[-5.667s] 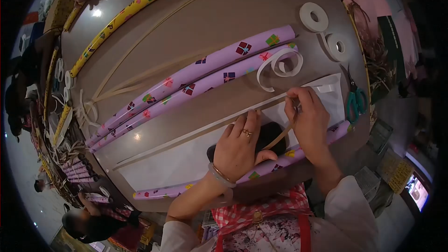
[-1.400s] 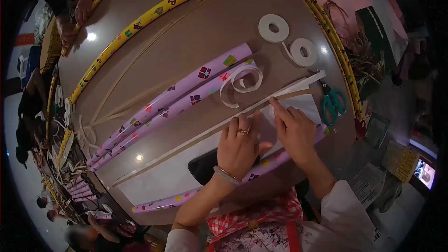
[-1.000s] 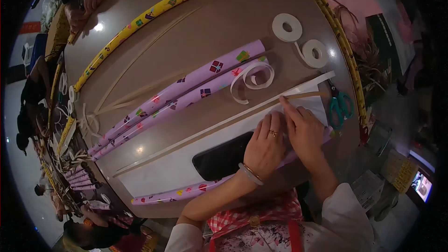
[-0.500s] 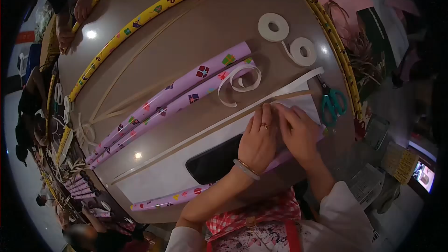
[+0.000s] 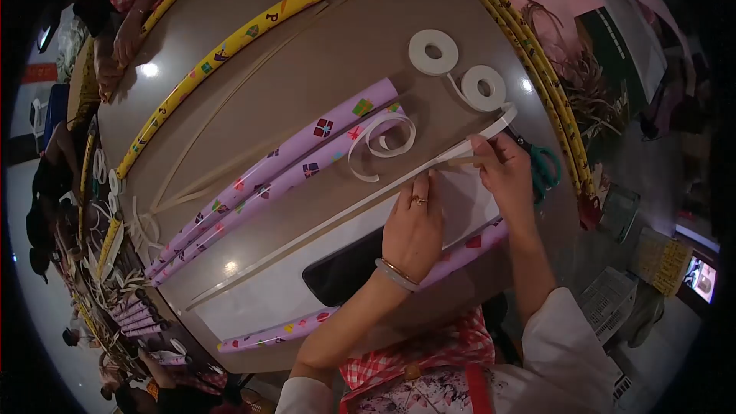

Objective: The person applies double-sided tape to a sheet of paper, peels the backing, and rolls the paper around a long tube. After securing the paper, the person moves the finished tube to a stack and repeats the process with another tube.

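My left hand (image 5: 415,226) lies flat, fingers together, pressing the white inner side of a sheet of wrapping paper (image 5: 307,276) onto the table beside a long thin strip (image 5: 330,218) along the sheet's far edge. At the strip's right end, my right hand (image 5: 506,172) pinches the strip together with its white tape backing (image 5: 491,129), which lifts off the table there. The sheet's near edge is rolled up, showing purple gift-print (image 5: 268,331). A black phone (image 5: 341,272) rests on the sheet under my left wrist.
Two purple gift-print tubes (image 5: 284,165), a curl of white backing (image 5: 379,142), two white tape rolls (image 5: 433,52) and teal scissors (image 5: 546,165) lie beyond. A yellow tube (image 5: 230,42) runs along the far side. Other people's hands (image 5: 123,38) work at far left.
My right hand has slid right along the strip to its end and pinched it, lifting the white backing. My left hand stays pressed on the sheet. The view shifted slightly.
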A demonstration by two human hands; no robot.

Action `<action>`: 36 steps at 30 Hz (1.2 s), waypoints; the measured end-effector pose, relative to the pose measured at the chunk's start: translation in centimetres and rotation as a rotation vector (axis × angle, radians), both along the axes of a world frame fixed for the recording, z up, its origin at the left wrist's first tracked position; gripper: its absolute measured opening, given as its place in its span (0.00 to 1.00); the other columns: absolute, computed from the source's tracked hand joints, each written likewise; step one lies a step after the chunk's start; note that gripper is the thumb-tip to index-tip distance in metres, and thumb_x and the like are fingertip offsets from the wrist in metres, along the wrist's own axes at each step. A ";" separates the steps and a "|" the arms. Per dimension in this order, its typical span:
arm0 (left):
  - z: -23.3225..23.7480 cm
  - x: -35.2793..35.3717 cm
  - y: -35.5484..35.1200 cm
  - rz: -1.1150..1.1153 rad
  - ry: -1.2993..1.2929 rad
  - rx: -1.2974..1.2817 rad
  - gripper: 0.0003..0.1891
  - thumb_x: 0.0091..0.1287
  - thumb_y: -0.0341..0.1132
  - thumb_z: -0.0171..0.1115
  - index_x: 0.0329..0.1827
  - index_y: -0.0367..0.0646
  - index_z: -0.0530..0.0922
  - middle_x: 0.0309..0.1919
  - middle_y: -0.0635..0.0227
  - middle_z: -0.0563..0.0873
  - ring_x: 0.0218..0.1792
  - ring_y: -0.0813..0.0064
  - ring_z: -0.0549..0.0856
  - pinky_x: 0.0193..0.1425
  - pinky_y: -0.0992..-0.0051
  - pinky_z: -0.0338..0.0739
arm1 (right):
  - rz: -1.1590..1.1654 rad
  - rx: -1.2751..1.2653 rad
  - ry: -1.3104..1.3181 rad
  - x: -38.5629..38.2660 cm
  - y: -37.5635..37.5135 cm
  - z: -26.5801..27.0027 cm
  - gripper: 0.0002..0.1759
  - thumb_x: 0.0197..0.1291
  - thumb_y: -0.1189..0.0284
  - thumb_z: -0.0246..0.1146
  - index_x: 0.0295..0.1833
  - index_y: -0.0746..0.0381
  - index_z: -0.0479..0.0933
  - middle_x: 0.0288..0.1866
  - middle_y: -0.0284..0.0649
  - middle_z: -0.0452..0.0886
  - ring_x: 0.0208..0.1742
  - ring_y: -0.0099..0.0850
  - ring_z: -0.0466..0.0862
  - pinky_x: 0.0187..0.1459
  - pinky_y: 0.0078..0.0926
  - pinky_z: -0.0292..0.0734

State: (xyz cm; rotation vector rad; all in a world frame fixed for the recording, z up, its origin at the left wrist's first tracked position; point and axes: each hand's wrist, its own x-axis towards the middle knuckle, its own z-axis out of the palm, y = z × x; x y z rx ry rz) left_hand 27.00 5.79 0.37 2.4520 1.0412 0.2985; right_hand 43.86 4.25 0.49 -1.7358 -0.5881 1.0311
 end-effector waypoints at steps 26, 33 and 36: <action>-0.1 -0.3 0.3 -0.005 -0.033 0.002 0.28 0.58 0.25 0.60 0.64 0.32 0.70 0.60 0.59 0.70 0.58 0.57 0.75 0.57 0.64 0.77 | -0.219 0.125 0.040 7.2 1.4 0.5 0.11 0.67 0.68 0.61 0.35 0.64 0.77 0.25 0.32 0.75 0.14 0.14 0.64 0.14 0.16 0.55; -0.1 0.1 0.3 0.003 0.022 0.030 0.27 0.59 0.28 0.62 0.65 0.39 0.72 0.55 0.61 0.72 0.54 0.60 0.77 0.53 0.66 0.79 | -0.257 0.108 0.010 9.1 1.8 0.5 0.13 0.66 0.67 0.63 0.31 0.63 0.74 0.24 0.31 0.73 0.13 0.16 0.63 0.15 0.18 0.54; -0.2 0.2 0.2 0.006 0.028 0.042 0.27 0.59 0.29 0.63 0.65 0.40 0.72 0.55 0.61 0.72 0.53 0.60 0.77 0.53 0.65 0.79 | -0.295 0.093 0.026 9.4 2.0 0.5 0.13 0.66 0.67 0.62 0.30 0.63 0.74 0.24 0.31 0.73 0.13 0.16 0.63 0.15 0.19 0.54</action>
